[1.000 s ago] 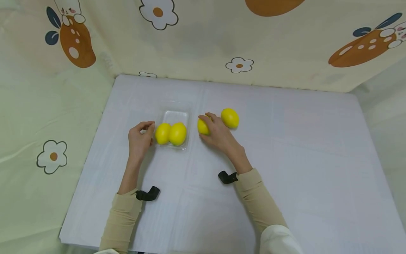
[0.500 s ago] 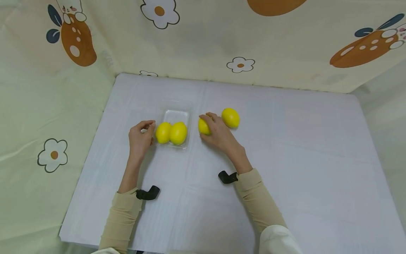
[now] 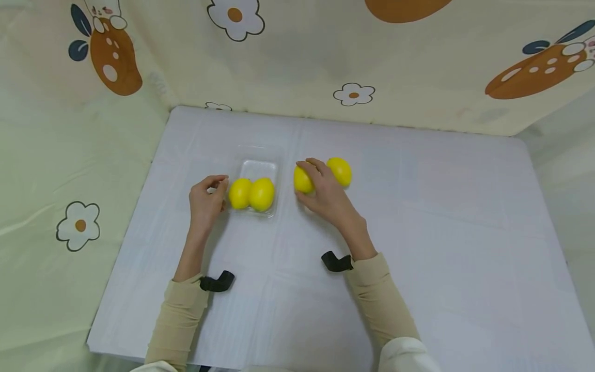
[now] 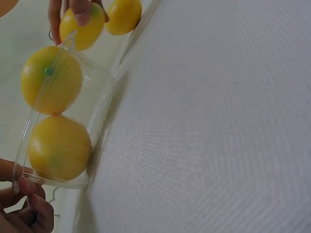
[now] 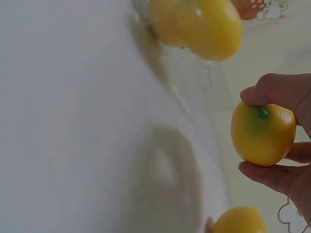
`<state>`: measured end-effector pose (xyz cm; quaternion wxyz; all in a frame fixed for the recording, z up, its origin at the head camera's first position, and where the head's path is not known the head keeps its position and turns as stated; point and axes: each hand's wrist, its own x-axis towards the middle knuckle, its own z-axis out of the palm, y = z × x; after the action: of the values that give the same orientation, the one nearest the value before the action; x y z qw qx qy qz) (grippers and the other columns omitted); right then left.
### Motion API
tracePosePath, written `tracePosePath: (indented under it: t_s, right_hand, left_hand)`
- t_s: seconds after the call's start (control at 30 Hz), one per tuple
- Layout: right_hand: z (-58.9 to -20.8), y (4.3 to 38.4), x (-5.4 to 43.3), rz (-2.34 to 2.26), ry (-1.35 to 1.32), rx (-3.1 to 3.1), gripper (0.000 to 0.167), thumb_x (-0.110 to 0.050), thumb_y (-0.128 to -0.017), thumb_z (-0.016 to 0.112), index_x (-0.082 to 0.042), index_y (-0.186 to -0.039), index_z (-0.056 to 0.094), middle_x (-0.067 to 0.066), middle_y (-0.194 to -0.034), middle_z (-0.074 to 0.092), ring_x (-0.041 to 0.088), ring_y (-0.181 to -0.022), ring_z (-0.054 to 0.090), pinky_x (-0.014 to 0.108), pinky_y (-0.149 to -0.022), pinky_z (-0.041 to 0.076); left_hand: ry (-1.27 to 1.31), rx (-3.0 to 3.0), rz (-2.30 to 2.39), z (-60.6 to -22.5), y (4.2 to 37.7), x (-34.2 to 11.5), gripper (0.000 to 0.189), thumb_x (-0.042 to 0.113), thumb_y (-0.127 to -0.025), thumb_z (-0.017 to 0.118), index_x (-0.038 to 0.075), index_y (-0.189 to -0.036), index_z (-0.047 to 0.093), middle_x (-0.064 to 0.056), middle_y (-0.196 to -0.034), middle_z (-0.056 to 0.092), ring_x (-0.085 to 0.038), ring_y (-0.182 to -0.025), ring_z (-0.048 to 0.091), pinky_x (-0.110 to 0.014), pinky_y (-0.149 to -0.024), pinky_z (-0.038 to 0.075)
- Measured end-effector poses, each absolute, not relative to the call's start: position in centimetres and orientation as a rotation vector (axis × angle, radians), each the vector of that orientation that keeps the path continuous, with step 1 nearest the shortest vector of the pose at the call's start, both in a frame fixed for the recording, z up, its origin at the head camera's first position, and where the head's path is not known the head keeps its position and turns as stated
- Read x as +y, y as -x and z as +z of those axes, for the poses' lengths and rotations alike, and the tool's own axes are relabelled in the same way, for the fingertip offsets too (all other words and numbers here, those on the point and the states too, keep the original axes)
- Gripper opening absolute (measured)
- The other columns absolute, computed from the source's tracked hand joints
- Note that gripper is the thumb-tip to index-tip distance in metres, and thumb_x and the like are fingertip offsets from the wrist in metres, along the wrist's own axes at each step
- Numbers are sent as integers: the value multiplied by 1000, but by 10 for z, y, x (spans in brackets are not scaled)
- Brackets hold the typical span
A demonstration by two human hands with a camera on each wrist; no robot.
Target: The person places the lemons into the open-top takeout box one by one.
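My left hand [image 3: 204, 205] pinches the left rim of a clear plastic container [image 3: 256, 167] between thumb and fingers, as the left wrist view shows. Two yellow lemons [image 3: 262, 195] sit side by side in the container's near half. To its right, my right hand [image 3: 331, 199] grips a third lemon [image 5: 262, 133], thumb on one side and fingers on the other. That lemon has a green stem spot and is held above the table, its shadow below. Just beyond the right hand, another lemon [image 3: 341, 171] lies on the table.
A white cloth covers the table [image 3: 446, 248]. Behind and to the left hangs a pale curtain [image 3: 288, 62] printed with flowers and orange carrot-like shapes. Black camera mounts [image 3: 337, 262] stick out from both wrists over the cloth.
My right hand has raised the lemon off the table, shifting slightly away from me and to the right. The left hand and the container have stayed in place.
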<state>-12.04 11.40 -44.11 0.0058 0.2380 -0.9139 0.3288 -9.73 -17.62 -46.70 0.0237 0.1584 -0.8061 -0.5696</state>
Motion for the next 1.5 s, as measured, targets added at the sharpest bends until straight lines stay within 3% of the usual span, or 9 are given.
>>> tracePosePath:
  t_s: [0.57,1.5]
  right_hand:
    - [-401,133,60,1225,-812,-2707,63,-20,-92,77,-8,-148,51,16,-154,44,32,-140,47,44,-117,44]
    - [-427,179,-15,1076,-771,-3192,63,-28,-97,67,-11,-154,45,17,-149,49,29,-121,56,43,-104,52]
  left_hand:
    - [-474,-2479,-1772,-470,99,-177,30,21,-102,65,-1,-121,73,-10,-97,60,-6,-45,49,-15,-48,48]
    - [-456,-2477,-1778,-471,100,-179,29,20,-102,65,-1,-121,73,-11,-96,61,-9,-45,49,-16,-46,47]
